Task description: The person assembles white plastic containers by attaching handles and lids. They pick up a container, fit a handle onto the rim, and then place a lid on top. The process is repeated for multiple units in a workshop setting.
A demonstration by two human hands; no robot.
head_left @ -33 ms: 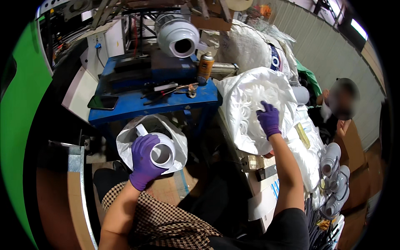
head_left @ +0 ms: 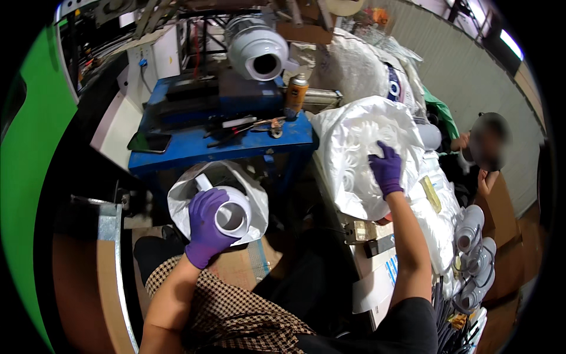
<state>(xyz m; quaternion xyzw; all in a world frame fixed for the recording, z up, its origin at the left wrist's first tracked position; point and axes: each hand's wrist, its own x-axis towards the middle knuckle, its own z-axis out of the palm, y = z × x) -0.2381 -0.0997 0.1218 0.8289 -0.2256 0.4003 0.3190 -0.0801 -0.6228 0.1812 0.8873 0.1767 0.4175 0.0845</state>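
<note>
My left hand (head_left: 207, 223), in a purple glove, is closed around a light grey plastic housing (head_left: 243, 206). The housing is hollow, with a round opening turned up toward me and a short side spout at its far left. It sits over the mouth of a white bag (head_left: 257, 184). On the right, my right hand (head_left: 387, 170), also in a purple glove, is over a large open white sack (head_left: 339, 203). Inside the sack lie many translucent white rings (head_left: 354, 159). The right hand's fingers are spread among or just above the rings, with nothing visible in them.
A blue bench (head_left: 236, 152) stands ahead, carrying a phone (head_left: 150, 143), pliers (head_left: 233, 137), a spray can (head_left: 296, 97) and a larger grey housing (head_left: 262, 56). More grey housings (head_left: 474, 256) lie at the right. Another person (head_left: 466, 159) is at far right.
The whole view has shifted slightly. My right hand's fingers look a little more spread over the rings. My left hand keeps its hold on the housing.
</note>
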